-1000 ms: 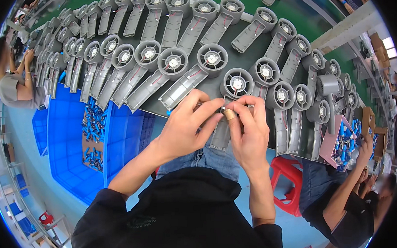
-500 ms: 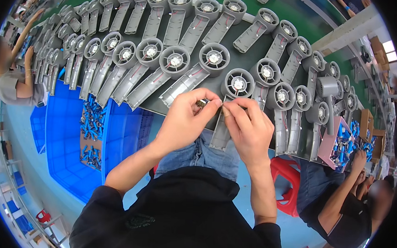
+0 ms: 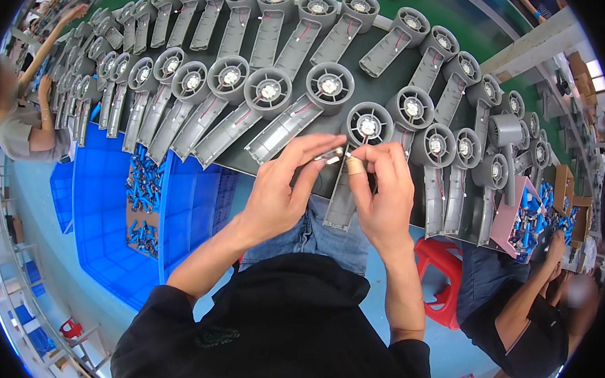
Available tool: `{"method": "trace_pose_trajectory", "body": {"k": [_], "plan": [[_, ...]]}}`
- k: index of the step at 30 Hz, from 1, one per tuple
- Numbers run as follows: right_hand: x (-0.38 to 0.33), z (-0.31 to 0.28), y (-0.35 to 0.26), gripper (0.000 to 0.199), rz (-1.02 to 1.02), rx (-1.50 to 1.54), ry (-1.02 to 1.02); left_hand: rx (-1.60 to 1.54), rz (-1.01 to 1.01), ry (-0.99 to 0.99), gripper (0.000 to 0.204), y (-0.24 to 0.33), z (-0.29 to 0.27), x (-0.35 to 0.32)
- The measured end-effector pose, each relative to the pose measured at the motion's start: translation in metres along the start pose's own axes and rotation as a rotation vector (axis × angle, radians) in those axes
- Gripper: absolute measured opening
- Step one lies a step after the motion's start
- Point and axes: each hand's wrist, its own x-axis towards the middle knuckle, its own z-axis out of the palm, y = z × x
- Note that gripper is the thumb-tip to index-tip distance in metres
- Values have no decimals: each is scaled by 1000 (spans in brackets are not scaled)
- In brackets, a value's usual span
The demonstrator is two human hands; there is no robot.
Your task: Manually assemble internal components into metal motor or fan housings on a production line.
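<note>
Both hands have eased apart a touch since the frame half a second back, and the view has tipped slightly, so the rows of parts now sit a little higher. Left hand (image 3: 282, 188) comes up from the lower left, thumb and forefinger pinched shut on a small pale metal piece (image 3: 331, 155) right at the fingertips. Right hand (image 3: 384, 190) meets it from the other side, its fingers closed in a pinch on the same tiny piece or the thin wire beside it; which one exactly, I cannot tell at this size. A tan finger cot (image 3: 356, 166) covers one right fingertip. The small piece is held in the air between the two hands, just above the grey plastic fan housing with a round grille and long handle (image 3: 359, 140), whose handle runs down under the right hand toward the table edge.

Around them, dozens of matching grey fan housings (image 3: 266, 97) lie in slanted rows across the dark green-edged worktable (image 3: 465, 19), thin red wires showing on several. To the left and below the table edge sits a big blue plastic bin (image 3: 107, 205) with small blue parts inside. A red plastic stool (image 3: 443, 267) stands at the lower right. One seated co-worker (image 3: 22, 123) works at the far left, another co-worker in dark clothes (image 3: 523, 320) at the lower right.
</note>
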Motion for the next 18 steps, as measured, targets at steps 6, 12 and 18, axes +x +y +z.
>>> {"method": "trace_pose_trajectory", "body": {"k": [6,12,18], "plan": [[4,-2,-5,9,33,71,-23,101,52,54,32,0,4,-1],[5,-3,-7,9,100,117,-27,95,141,5,37,-7,3,0],[9,-7,0,12,-14,55,-28,58,184,-131,40,-11,-8,6]]}}
